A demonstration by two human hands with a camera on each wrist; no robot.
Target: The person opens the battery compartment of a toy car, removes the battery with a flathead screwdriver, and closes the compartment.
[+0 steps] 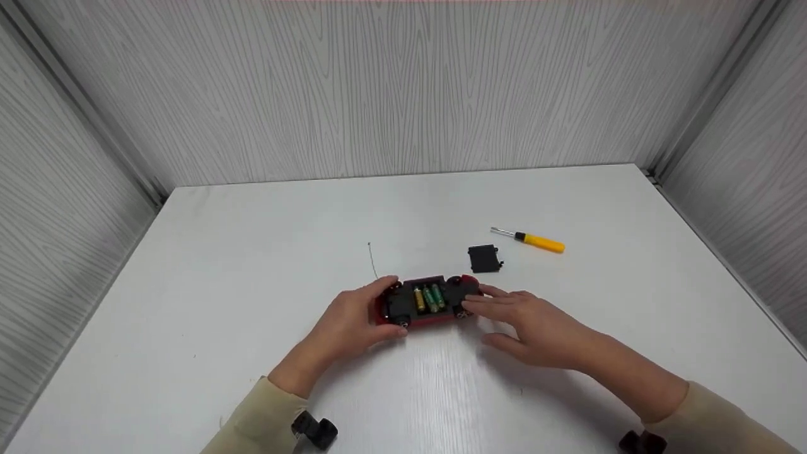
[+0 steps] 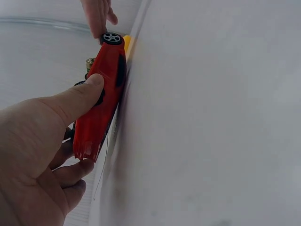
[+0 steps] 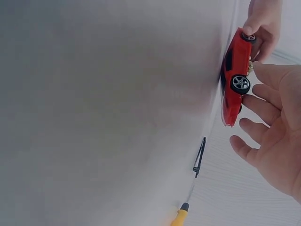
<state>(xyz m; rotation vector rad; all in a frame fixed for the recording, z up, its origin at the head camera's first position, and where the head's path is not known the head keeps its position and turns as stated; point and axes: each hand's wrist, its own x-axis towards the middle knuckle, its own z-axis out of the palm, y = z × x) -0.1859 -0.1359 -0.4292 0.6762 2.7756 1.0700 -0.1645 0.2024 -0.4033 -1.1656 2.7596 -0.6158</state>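
Note:
A red toy car [image 1: 429, 321] lies upside down on the white table, its black underside facing up. In the open battery compartment sit a yellowish battery [image 1: 420, 299] and two green batteries [image 1: 435, 297]; one battery end [image 2: 90, 62] sticks up above the underside in the left wrist view. My left hand [image 1: 350, 318] grips the car's left end, thumb on the near side and fingers on the far side. At the right end, my right hand [image 1: 536, 328] has its fingers extended, fingertips at the underside near a wheel [image 3: 240, 84]. A thin antenna wire [image 1: 372, 260] extends from the left end.
Beyond the car's right end lies a black battery cover [image 1: 484, 258]. Farther back and right is a screwdriver [image 1: 543, 243] with a yellow handle. The white table [image 1: 252, 252] meets a wood-grain panel [image 1: 403, 88] at the back, with side panels at left and right.

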